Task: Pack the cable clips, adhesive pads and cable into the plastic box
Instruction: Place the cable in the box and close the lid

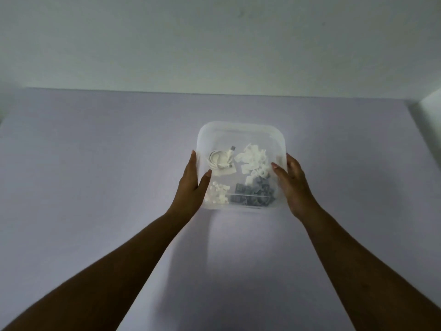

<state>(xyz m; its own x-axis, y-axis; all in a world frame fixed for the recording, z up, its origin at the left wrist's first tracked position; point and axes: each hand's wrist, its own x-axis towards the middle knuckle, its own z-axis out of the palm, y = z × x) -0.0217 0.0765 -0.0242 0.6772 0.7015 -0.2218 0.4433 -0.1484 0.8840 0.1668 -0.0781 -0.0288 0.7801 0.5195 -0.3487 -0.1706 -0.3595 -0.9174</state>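
Pale lavender tabletop point(95, 163) fills the lower part of the view and meets a plain off-white wall point(214, 39) along its far edge. At the far right, a white block-shaped object point(432, 103) shows only in part at the table's corner.

Both bare forearms extend from the near edge toward the centre of the table. The left hand point(191, 185) presses flat against the left wall of a translucent, square, round-cornered plastic box point(241, 126); the fingers lie straight along the outside and the thumb hooks over the rim to the inside.

Contents of the box, left to right:
- A coiled white cable point(220, 158) with a plug end lies at the left, on a pale flat piece point(225, 172) that may be an adhesive pad.
- A cluster of small white cable clips point(218, 193) sits at the near left corner.
- A heap of white flat pieces and clips point(251, 158) lies at the centre right.
- A group of dark grey clips point(253, 193) lies at the near right.

The right hand point(292, 185) mirrors the left: palm and fingers against the right wall, thumb over the rim. The box is gripped between the two hands; whether it rests on the table cannot be told.
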